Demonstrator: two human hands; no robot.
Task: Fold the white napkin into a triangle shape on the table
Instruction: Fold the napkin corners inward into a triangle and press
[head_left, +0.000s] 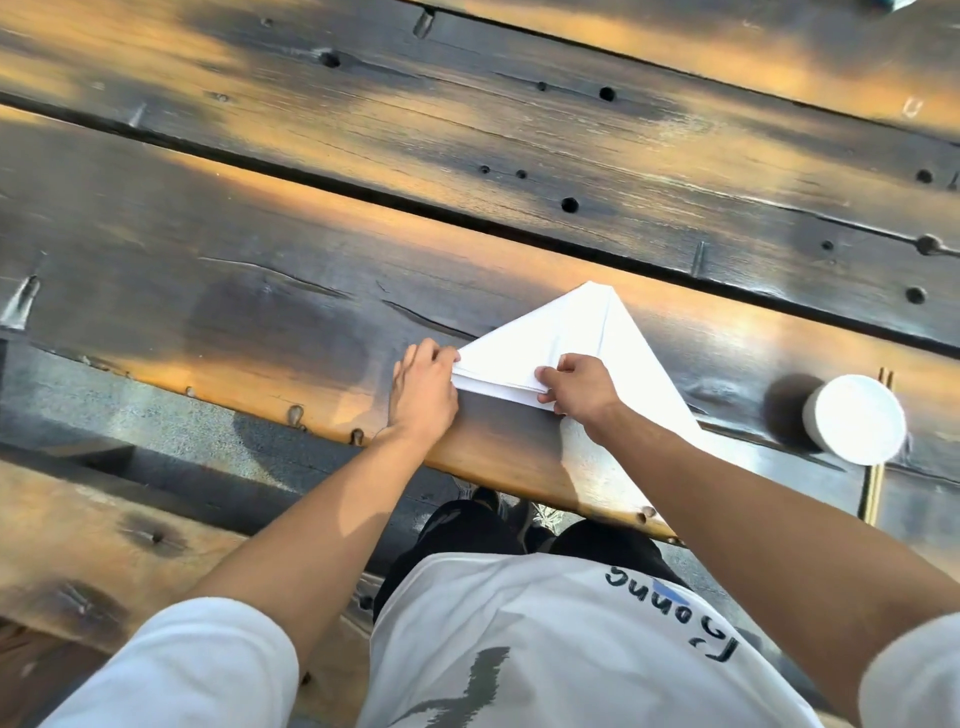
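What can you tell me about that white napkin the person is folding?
The white napkin lies flat on the dark wooden plank table, near its front edge. It looks like thin paper, already folded into a triangle with its point facing away from the person and a crease running down from the tip. Layered edges show along its near side. The left hand holds its left corner, and the right hand pinches the near edge; the right forearm hides its right corner.

Bare bench (363, 171) lies beyond and left of the napkin (550, 343); on the right stand a cup (857, 418) and sticks (878, 483).
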